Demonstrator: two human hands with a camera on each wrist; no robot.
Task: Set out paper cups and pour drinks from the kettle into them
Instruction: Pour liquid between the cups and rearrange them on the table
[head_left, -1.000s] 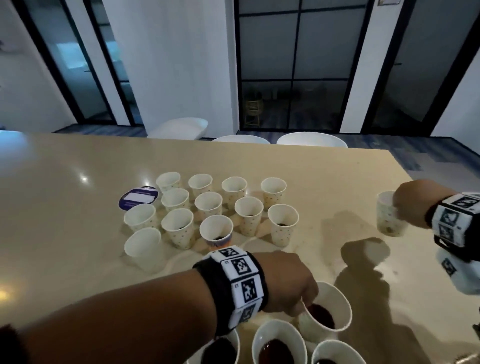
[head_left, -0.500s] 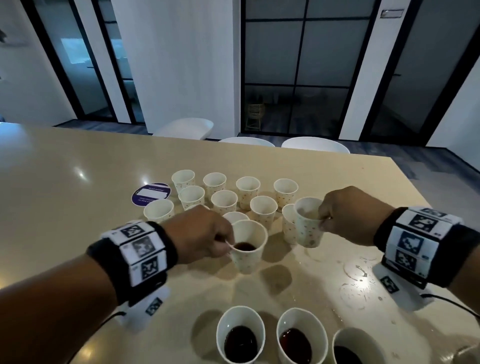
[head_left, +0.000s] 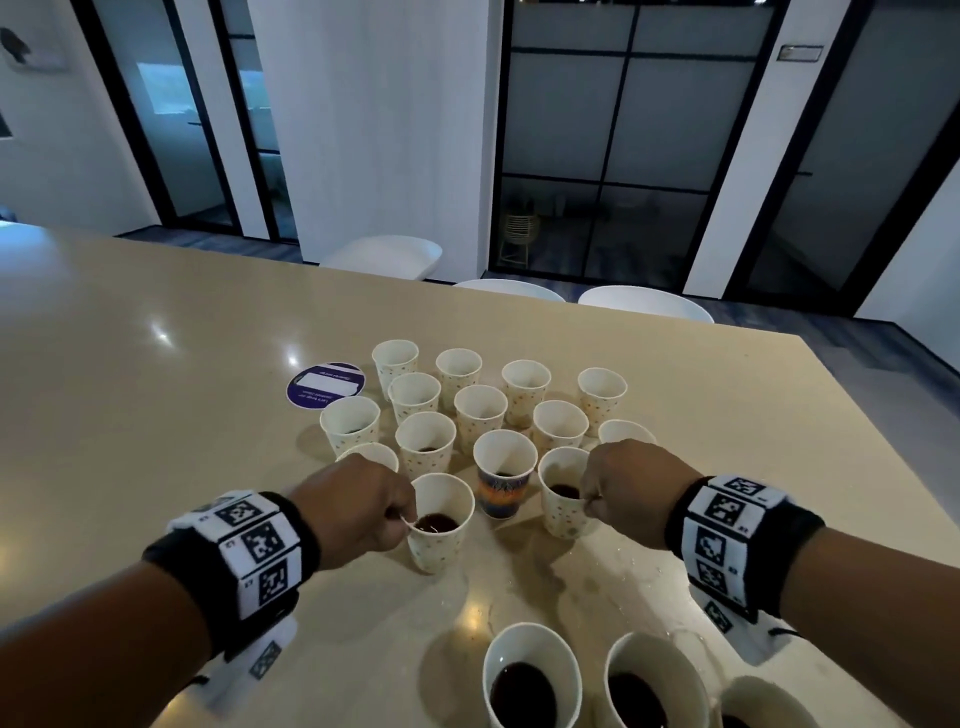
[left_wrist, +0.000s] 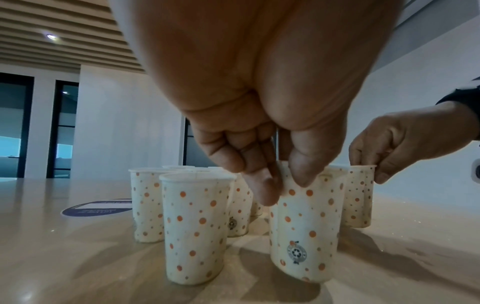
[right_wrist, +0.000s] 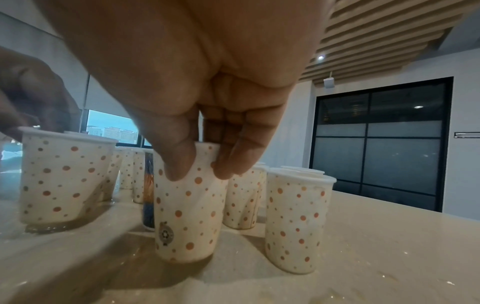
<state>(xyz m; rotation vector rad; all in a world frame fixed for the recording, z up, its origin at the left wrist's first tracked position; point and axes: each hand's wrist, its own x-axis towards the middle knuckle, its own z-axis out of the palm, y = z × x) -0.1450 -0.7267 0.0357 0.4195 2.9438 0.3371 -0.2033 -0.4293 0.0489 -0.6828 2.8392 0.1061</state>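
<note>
Several dotted paper cups stand clustered on the beige table. My left hand pinches the rim of a dotted cup holding dark drink; in the left wrist view thumb and fingers clamp that cup at its rim. My right hand pinches the rim of a second dotted cup, also with dark drink, whose base rests on the table. Between them stands a cup with a coloured print. No kettle is in view.
Three filled cups stand at the near edge. A round purple coaster lies left of the cluster. Spilled drops wet the table at the right. White chairs line the far edge.
Both hands have carried their cups in toward the front of the cluster, where both cups now stand beside the printed cup.
</note>
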